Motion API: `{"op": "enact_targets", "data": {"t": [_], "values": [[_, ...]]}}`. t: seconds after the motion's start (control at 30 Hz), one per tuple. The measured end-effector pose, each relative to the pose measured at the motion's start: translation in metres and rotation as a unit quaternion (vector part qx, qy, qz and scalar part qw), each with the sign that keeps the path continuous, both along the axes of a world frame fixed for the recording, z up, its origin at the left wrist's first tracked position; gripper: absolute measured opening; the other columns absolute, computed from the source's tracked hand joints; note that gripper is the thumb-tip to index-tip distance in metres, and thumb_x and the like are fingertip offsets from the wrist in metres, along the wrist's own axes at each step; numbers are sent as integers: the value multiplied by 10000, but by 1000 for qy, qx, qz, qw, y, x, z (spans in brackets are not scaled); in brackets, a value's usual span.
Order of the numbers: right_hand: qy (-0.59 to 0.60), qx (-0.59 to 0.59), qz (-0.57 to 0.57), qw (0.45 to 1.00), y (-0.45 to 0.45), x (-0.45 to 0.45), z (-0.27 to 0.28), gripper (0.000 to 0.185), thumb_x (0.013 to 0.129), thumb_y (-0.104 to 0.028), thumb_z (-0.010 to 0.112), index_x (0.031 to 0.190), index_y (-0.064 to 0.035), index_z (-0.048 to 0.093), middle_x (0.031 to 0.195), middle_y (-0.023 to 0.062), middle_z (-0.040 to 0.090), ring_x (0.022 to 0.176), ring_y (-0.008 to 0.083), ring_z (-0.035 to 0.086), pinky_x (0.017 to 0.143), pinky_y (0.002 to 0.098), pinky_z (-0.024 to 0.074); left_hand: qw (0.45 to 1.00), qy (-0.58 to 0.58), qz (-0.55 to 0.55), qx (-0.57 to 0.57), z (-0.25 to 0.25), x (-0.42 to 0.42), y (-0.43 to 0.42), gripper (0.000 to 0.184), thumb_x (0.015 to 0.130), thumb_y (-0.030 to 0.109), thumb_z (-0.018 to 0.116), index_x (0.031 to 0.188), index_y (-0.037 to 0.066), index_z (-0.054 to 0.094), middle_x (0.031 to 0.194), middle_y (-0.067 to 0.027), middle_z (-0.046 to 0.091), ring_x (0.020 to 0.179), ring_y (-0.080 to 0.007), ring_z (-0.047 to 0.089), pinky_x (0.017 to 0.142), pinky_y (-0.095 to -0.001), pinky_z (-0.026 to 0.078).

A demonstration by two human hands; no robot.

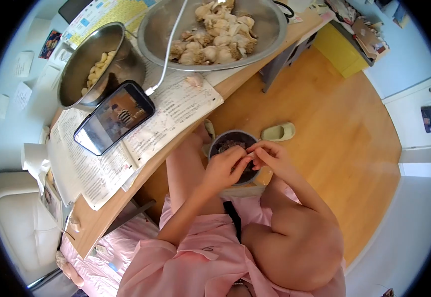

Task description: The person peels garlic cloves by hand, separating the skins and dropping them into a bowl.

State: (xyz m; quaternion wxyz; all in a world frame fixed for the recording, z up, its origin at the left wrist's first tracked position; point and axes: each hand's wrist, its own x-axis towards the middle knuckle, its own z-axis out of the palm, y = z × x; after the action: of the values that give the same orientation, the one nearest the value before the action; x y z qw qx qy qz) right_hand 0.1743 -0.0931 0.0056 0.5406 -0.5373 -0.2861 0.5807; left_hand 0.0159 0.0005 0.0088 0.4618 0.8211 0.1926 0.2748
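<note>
My left hand (225, 166) and my right hand (271, 156) meet over a round grey bin (212, 148) on the floor between my legs. Fingertips of both hands are pinched together on a small pale garlic clove (251, 154), mostly covered by the fingers. Dark, papery scraps (230, 144) lie inside the bin below. On the desk, a wide metal basin (148, 32) holds several whole garlic bulbs (220, 42). A deeper steel pot (69, 81) beside it contains peeled cloves (96, 72).
A phone (116, 116) with its screen lit leans against the pot, a white cable (168, 47) plugged in. Printed papers (166, 116) cover the desk (245, 81). One loose clove (194, 80) lies there. A slipper (278, 131) and a yellow box (337, 52) are on the floor.
</note>
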Motion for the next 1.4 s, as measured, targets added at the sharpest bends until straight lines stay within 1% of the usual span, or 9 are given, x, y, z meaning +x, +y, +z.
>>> {"op": "enact_targets", "data": {"t": [0.33,0.53,0.63,0.8,1.03,1.13,1.23,1.33,1.4], "values": [[28,47,49,997,-1,-1,-4,164,894,-162,592,958,-11,598,814,27,617,672,82,567,610,215,480,988,-45,-57,-140,12,-6,-2,165,905,100,514,785,-13,512,621,-83,408,571,-153,399,534,-274,350],[54,40,56,996,-5,0,-7,183,891,-157,596,994,-8,616,815,35,627,672,90,578,619,219,481,957,-70,-102,-261,-1,-7,-5,208,950,166,473,822,9,519,687,-11,449,640,-96,426,567,-246,349],[67,63,67,993,-8,2,-18,202,889,-160,598,1020,-8,617,828,42,632,684,96,585,630,227,489,929,-41,-124,-346,-13,-11,-7,172,938,134,473,862,6,559,720,-66,546,686,-120,513,635,-254,408],[124,14,23,992,-4,-4,-7,243,888,-163,600,1074,-8,617,865,54,636,731,106,597,666,234,501,983,-64,-51,-166,-10,-4,-10,129,913,106,499,837,10,540,719,-92,541,658,-187,547,606,-287,425],[24,63,56,996,-1,-1,-10,308,876,-134,613,1159,-13,589,944,64,642,786,106,604,722,232,518,999,-10,-21,-47,-12,-4,-6,73,867,78,540,838,12,545,754,-144,558,656,-311,573,576,-363,451],[33,35,51,998,-2,0,-9,318,877,-132,612,1170,-12,582,975,73,643,805,110,609,727,238,521,999,-12,30,-9,-18,-4,-2,77,861,85,548,822,19,539,746,-139,554,644,-317,570,560,-365,447],[54,11,48,997,-3,1,-8,326,888,-146,598,1183,-11,574,988,75,642,815,112,612,733,243,522,1000,-1,20,-1,-17,-2,-4,82,847,94,563,800,31,539,730,-125,551,635,-307,575,543,-366,450],[73,1,45,996,-3,1,-6,338,898,-163,585,1200,-14,562,995,73,639,814,110,612,737,247,522,993,-16,-14,114,-17,1,-3,57,820,64,574,807,16,547,698,-126,531,613,-294,560,535,-355,442],[56,15,41,997,-2,0,-7,343,903,-172,578,1208,-16,556,992,69,635,811,110,611,741,252,522,992,2,-16,121,-18,1,-3,64,813,73,583,807,22,546,707,-125,542,631,-304,568,540,-364,450]]}}
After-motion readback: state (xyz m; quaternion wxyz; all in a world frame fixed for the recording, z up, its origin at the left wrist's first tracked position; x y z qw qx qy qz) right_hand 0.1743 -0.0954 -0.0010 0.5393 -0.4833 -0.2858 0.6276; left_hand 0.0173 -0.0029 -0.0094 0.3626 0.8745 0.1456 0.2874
